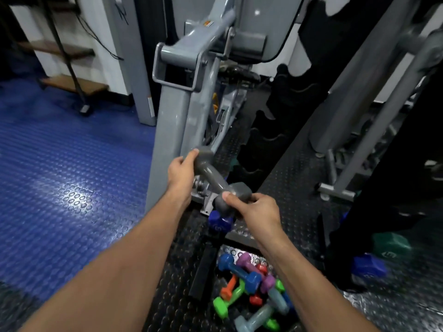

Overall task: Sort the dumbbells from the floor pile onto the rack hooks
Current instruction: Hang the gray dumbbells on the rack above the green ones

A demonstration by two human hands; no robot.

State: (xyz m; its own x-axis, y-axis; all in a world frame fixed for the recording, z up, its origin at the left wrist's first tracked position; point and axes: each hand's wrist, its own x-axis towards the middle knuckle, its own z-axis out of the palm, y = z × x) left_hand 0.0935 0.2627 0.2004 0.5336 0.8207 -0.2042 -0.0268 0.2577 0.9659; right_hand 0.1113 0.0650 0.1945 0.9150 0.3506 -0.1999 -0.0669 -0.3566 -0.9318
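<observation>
I hold a grey dumbbell [213, 174] in the air with both hands, tilted from upper left to lower right. My left hand [181, 172] grips its upper head and my right hand [254, 209] grips its lower head. Below my right arm, a pile of small dumbbells [249, 291] in blue, purple, orange, green and pale grey lies on the black studded floor. The black rack [275, 130] with wavy hook slots rises just right of the grey dumbbell.
A grey machine frame [177, 111] stands right behind the held dumbbell. A dark blue dumbbell [219, 221] lies under my hands; a blue one [369, 267] and a green one [393, 248] sit at the right. Blue studded flooring [67, 183] spreads left.
</observation>
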